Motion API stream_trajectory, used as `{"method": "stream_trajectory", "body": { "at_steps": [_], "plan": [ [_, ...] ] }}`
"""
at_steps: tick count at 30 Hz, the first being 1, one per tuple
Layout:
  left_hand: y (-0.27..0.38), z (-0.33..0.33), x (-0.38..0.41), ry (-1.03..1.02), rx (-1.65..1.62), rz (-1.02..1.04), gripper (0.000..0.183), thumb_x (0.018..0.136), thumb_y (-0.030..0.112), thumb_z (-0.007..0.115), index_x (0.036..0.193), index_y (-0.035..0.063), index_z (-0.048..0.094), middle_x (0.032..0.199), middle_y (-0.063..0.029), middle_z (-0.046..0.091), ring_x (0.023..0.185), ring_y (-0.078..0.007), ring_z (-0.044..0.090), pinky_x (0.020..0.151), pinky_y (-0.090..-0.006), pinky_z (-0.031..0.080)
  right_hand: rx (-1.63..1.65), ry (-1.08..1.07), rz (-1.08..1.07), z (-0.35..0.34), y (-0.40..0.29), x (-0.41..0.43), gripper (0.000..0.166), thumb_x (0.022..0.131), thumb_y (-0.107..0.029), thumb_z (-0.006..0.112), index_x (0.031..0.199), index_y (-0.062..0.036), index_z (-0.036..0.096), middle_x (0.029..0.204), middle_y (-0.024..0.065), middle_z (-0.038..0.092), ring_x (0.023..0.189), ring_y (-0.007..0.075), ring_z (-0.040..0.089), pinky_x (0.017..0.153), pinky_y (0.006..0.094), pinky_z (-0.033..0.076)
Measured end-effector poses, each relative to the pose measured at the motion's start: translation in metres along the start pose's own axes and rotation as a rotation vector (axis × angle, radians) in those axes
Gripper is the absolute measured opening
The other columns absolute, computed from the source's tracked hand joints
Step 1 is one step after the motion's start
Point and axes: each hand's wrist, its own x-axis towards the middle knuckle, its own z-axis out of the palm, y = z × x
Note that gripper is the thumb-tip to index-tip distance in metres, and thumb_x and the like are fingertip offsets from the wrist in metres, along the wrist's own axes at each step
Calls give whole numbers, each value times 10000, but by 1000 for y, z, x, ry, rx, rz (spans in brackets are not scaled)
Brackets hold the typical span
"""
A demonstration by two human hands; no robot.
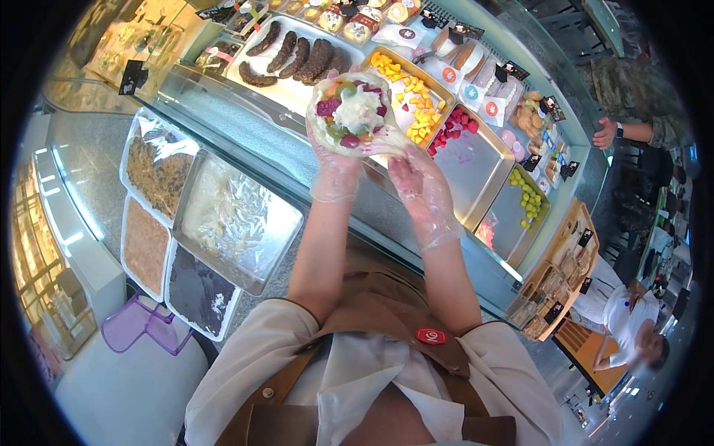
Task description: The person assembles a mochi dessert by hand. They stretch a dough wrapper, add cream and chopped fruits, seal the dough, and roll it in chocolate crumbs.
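In my left hand (336, 161), which wears a clear plastic glove, lies a round of soft pale dough (350, 114) topped with cut fruit and a white creamy mass. My right hand (413, 181), gloved too, pinches the near right edge of the dough and pulls it out into a flap. Both hands are above the edge of a glass display case. Under and behind them, dark crusted long pieces (318, 60) lie on a white tray. Diced mango (427, 120) is spread in a gold tray, and red fruit cubes (457, 122) lie in a metal tray.
Green grapes (524, 195) sit in a tray at the right. On the left counter are a film-covered metal tray (295, 223) and several white-rimmed trays of crumbs or powder (146, 240). A purple plastic holder (125, 326) is beside them. Two people (636, 312) (636, 132) are beyond the case.
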Motion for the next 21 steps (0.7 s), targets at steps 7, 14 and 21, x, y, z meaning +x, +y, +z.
{"method": "stream_trajectory", "body": {
  "at_steps": [7,14,21],
  "plan": [
    [-11,5,-12,125,14,-164,501,938,440,522,1293,88,555,1415,-191,482,1291,-386,485,1074,-577,415,-423,-59,-276,24,-41,-15,166,908,-49,644,1058,4,595,990,104,648,857,186,658,830,328,551],
    [-29,12,-26,187,52,-318,497,980,337,455,1342,-2,500,1341,-203,540,1192,-333,577,1022,-432,493,-1233,-239,-548,57,-47,-13,142,894,-44,623,1028,-7,592,884,78,659,788,154,668,734,282,553],
    [-31,-7,-44,237,-73,-394,437,1004,288,412,1263,-32,558,1228,-181,619,1116,-304,618,990,-453,506,-1515,-276,-523,61,-84,12,199,867,-83,666,1045,-8,617,930,25,611,812,101,569,755,264,496]
  ]
}}
